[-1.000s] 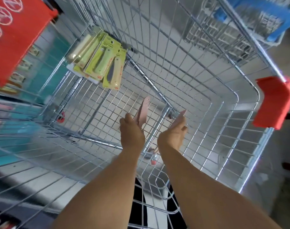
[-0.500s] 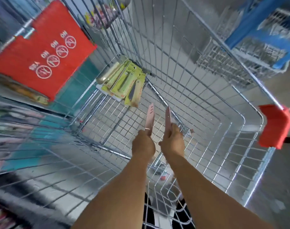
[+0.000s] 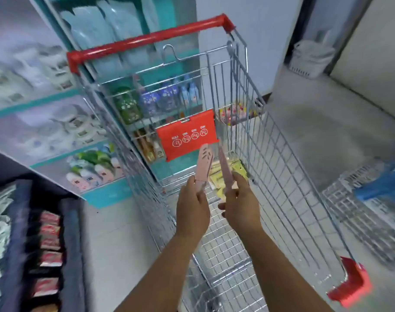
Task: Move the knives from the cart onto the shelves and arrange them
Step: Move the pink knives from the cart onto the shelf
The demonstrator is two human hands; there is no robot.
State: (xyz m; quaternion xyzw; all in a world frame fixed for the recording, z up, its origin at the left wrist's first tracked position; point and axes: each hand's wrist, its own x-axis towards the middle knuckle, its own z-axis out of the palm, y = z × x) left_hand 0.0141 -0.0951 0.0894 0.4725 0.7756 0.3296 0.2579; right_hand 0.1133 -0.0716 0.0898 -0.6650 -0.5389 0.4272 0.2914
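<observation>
Bare forearms (no sleeves visible)

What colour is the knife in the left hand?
Pale pink knife, held by the left hand; the head view shows it.

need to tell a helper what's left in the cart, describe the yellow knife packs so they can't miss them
Start at the wire shopping cart with the red handle bar. Look inside, below the red flap with white no-symbols. The yellow-green packs lie there, unlike the bare pink knives held up in front.
</observation>
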